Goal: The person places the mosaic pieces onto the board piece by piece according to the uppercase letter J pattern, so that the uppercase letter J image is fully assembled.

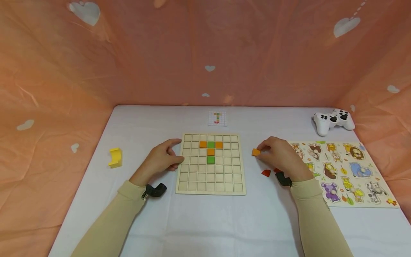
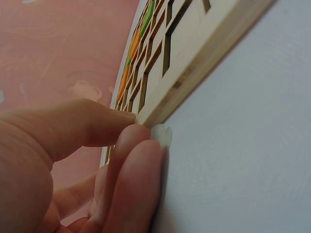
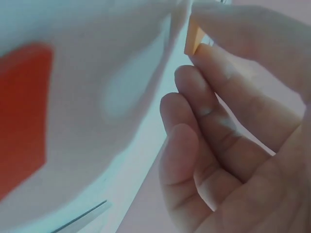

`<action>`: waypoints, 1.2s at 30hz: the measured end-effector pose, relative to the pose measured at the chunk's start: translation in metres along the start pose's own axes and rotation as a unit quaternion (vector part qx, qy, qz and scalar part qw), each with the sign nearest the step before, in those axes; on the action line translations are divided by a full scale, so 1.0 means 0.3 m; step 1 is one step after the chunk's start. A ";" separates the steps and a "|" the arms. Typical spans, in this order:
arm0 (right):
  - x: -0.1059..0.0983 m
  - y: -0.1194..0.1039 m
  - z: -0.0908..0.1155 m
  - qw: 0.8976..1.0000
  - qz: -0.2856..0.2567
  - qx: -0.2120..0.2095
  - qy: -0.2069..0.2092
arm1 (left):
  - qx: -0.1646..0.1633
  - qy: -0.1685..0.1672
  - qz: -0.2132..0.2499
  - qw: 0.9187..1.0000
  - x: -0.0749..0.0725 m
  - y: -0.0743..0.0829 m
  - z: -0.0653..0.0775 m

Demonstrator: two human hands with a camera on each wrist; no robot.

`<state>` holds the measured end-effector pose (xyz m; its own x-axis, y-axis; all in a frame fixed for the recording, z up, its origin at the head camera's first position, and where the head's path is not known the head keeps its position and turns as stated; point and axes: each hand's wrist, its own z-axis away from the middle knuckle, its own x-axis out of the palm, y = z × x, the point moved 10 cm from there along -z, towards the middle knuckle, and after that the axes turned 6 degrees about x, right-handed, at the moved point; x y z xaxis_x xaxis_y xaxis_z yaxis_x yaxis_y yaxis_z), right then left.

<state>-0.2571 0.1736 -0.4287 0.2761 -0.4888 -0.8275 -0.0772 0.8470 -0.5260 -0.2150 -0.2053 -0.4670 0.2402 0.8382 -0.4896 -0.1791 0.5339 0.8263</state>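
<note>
A square wooden grid board (image 1: pixel 192 176) lies in the middle of the table, with orange and green square tiles (image 1: pixel 211 152) set in a T shape in its upper part. At its left edge is my left hand (image 1: pixel 160 157), thumb tip at the rim, index finger stretched toward the upper left side and the other fingers bent. Right of the board, my right hand (image 1: pixel 277 155) pinches an orange square tile (image 1: pixel 255 152) between thumb and index finger, close over the table. Just below that hand lie red pieces (image 1: pixel 265 173), one partly covered by the wrist strap.
Behind the board lies a small pattern card (image 1: pixel 217 118) showing a J shape. A yellow block (image 1: pixel 115 157) sits at the left. On the right are an animal puzzle board (image 1: pixel 346 175), partly under the right arm, and a white game controller (image 1: pixel 334 121).
</note>
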 end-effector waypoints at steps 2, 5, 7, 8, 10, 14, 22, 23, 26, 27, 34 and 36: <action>0.005 -0.016 0.003 1.000 -0.006 -0.003 -0.001 | -0.001 0.000 -0.002 1.000 -0.001 0.000 0.001; 0.019 -0.053 0.005 1.000 -0.012 -0.015 -0.003 | -0.002 0.000 -0.005 1.000 -0.001 0.003 0.001; 0.032 -0.087 0.006 0.999 -0.008 -0.031 -0.002 | -0.002 -0.001 -0.002 1.000 0.001 0.006 -0.002; 0.040 -0.106 0.006 0.999 -0.005 -0.040 -0.001 | -0.001 -0.001 -0.001 1.000 0.001 0.008 -0.004; 0.059 -0.149 0.006 0.998 0.005 -0.062 0.002 | 0.001 -0.002 -0.002 1.000 0.002 0.012 -0.008; 0.108 -0.231 0.002 0.996 0.018 -0.091 0.001 | 0.000 -0.003 -0.002 1.000 0.001 0.012 -0.014; 0.182 -0.368 0.014 0.991 0.024 -0.131 -0.018 | -0.004 -0.004 -0.003 1.000 0.010 0.006 -0.013; 0.192 -0.381 0.018 0.990 0.027 -0.137 -0.021 | -0.004 -0.005 -0.003 1.000 0.011 0.007 -0.013; 0.220 -0.411 0.032 0.987 0.043 -0.153 -0.024 | -0.003 -0.004 -0.004 1.000 0.014 0.007 -0.013; 0.228 -0.420 0.037 0.986 0.048 -0.157 -0.025 | -0.002 -0.004 -0.005 1.000 0.014 0.007 -0.014; 0.254 -0.459 0.055 0.981 0.059 -0.183 -0.017 | 0.000 -0.002 -0.010 1.000 0.008 0.004 -0.015; 0.258 -0.465 0.057 0.980 0.058 -0.187 -0.019 | 0.000 -0.001 -0.010 1.000 0.006 0.003 -0.014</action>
<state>-0.2085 0.0210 -0.4160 0.2799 -0.3801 -0.8816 -0.4539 0.7567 -0.4704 -0.2188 -0.2027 -0.4683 0.2456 0.8269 -0.5059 -0.1734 0.5509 0.8163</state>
